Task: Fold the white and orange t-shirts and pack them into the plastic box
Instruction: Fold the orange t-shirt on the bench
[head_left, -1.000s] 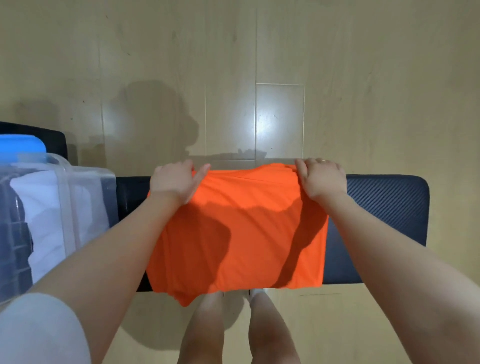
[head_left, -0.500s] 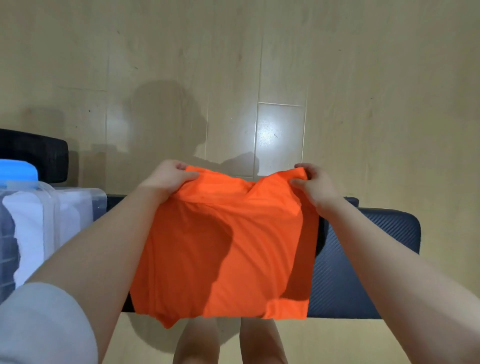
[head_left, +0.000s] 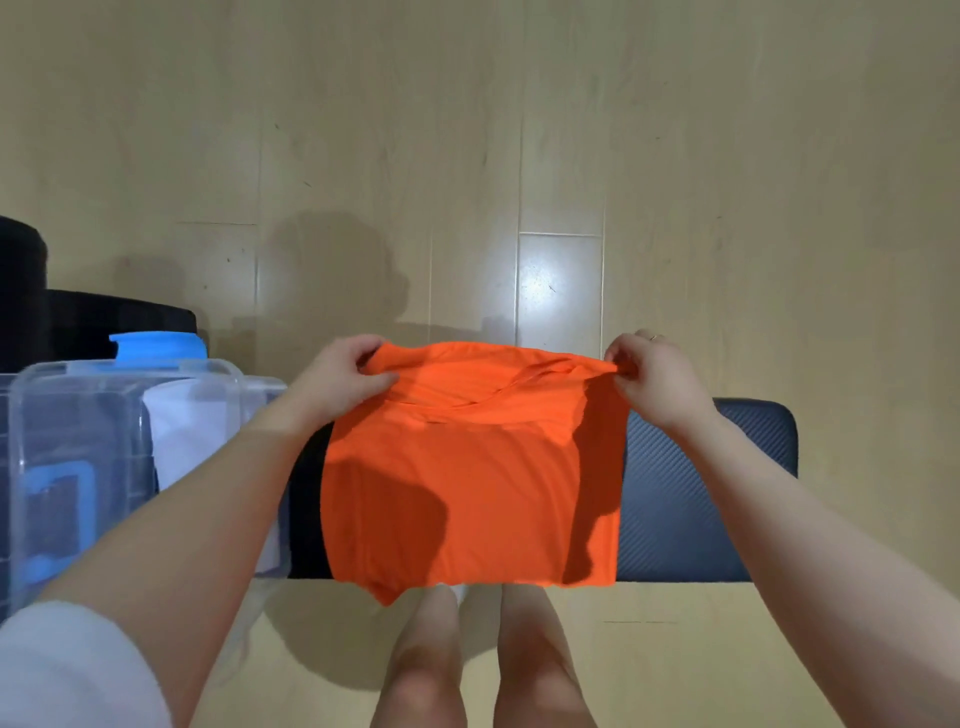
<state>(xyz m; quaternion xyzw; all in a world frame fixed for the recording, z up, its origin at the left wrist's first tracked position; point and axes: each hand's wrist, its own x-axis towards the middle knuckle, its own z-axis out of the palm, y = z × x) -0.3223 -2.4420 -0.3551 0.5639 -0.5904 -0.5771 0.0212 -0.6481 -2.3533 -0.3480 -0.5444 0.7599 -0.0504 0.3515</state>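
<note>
So the person's got the orange t-shirt (head_left: 467, 478) by its far edge, one corner in each hand: left hand (head_left: 345, 376) pinching the left corner, right hand (head_left: 657, 376) pinching the right one. That top edge is lifted up while the rest of the shirt drapes over the dark padded bench (head_left: 711, 493), its near edge hanging just past the front. Off to the left sits the clear plastic box (head_left: 78, 467) with the white t-shirt (head_left: 182, 436) already inside

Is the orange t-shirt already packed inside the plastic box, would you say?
No, the orange t-shirt lies on the bench, held by the left hand and right hand, beside the plastic box.
</note>
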